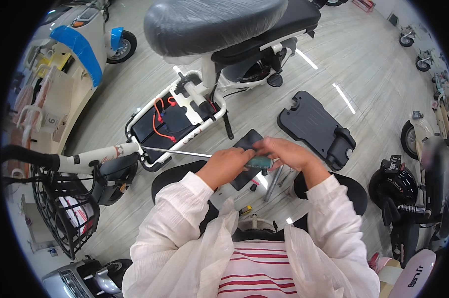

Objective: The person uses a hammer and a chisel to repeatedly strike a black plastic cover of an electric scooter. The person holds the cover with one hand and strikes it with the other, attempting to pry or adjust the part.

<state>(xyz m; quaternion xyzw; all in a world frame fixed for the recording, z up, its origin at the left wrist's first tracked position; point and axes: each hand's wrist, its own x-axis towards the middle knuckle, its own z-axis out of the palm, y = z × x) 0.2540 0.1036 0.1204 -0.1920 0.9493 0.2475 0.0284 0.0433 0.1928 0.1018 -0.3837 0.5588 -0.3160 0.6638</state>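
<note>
A long screwdriver with a green handle (pixel 259 162) lies across the middle of the view. Its metal shaft points left, and its tip meets the end of the scooter's white frame (pixel 144 149). My left hand (pixel 225 165) is closed around the screwdriver where shaft and handle meet. On the handle's rear end, the fingers of my right hand (pixel 290 154) are curled. Ahead of my hands is the scooter's uncovered floor compartment, holding a black battery (pixel 157 125) with orange wires (pixel 158 119). A flat black piece (pixel 243 182) lies under my hands, partly hidden.
A black plastic floor panel (pixel 318 124) lies on the floor at right. The scooter's plastic-wrapped seat (pixel 209 27) rises ahead; its black basket (pixel 65 213) stands at left. Small tools, including a yellow-ended one (pixel 245 209), lie below my hands. Other scooters line both sides.
</note>
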